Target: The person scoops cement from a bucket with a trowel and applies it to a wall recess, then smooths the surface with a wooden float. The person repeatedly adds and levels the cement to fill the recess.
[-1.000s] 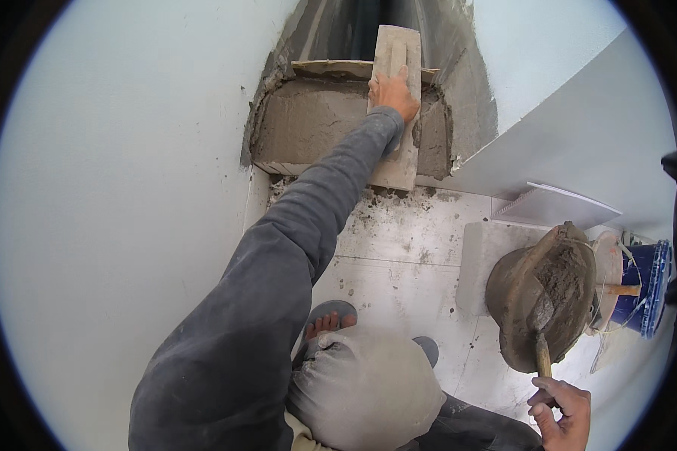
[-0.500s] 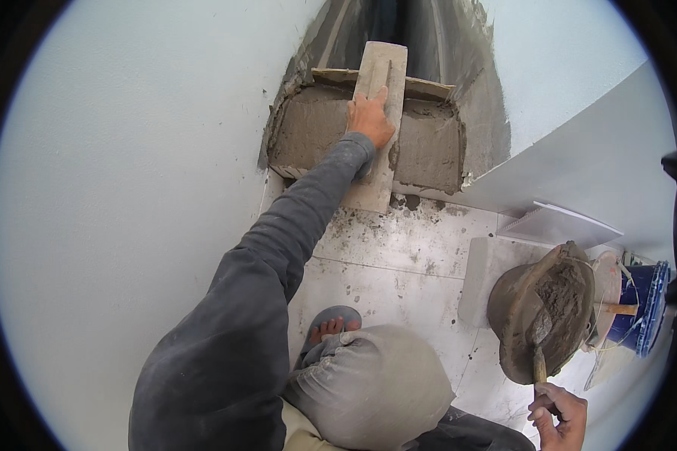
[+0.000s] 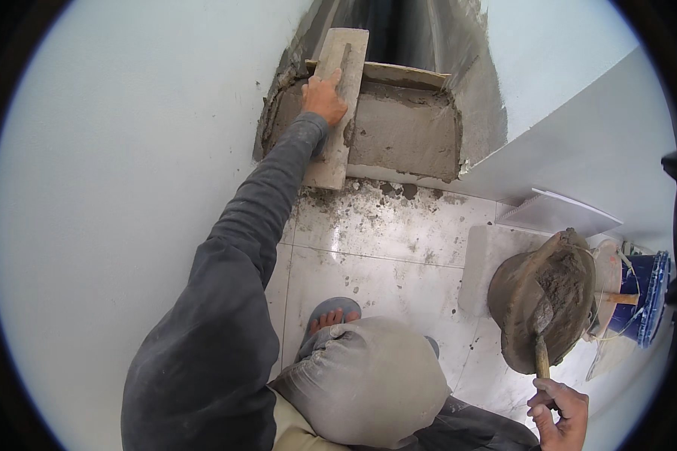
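My left hand [image 3: 325,98] grips the handle of a long wooden float [image 3: 338,105], held flat and upright against a patch of wet grey mortar [image 3: 406,131] low on the wall. The float sits at the left side of the patch. My right hand [image 3: 558,413] is at the lower right, closed on the wooden handle of a trowel [image 3: 540,342]. The trowel's blade rests in a round mortar pan [image 3: 541,301] smeared with grey mix, which stands on the tiled floor.
Above the patch an open vertical chase [image 3: 399,30] runs up the pale wall. Mortar crumbs litter the white floor tiles [image 3: 384,233]. A loose white tile [image 3: 557,214] leans at the right wall, beside a blue bucket [image 3: 643,297]. My knee [image 3: 361,376] and sandalled foot [image 3: 331,316] are below.
My left hand has slid the float leftward and upward across the mortar patch. My right hand stays on the trowel in the pan.
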A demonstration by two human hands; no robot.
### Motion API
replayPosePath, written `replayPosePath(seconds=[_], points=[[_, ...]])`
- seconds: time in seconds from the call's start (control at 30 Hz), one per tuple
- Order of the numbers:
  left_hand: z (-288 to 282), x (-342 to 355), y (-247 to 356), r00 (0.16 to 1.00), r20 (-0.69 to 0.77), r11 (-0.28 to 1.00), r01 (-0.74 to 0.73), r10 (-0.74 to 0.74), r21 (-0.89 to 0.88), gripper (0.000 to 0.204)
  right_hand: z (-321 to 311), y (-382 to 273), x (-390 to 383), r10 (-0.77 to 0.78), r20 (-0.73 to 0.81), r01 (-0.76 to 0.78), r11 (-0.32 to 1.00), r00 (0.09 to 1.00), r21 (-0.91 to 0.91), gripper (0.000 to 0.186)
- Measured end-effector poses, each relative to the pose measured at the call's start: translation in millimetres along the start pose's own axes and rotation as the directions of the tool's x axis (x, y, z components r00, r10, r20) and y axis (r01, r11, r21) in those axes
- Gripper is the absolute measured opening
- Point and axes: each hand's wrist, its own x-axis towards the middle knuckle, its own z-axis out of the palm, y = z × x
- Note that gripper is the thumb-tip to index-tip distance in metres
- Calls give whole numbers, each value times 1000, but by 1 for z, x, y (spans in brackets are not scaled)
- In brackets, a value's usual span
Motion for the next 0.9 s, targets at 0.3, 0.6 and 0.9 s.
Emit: replayPosePath(seconds=[0.3,0.6,0.9], points=[[-14,6,-54,994,-37,989,-103,107,106,70,1,-5,4,1,-3,-1,1000,1000,-22,33],[-24,11,-68,993,-56,969,-93,108,230,68,2,-4,2,44,-16,-43,999,999,11,32],[-27,-5,-75,999,-35,1000,17,-17,10,67,10,20,0,-64,-156,62,998,986,-18,33]])
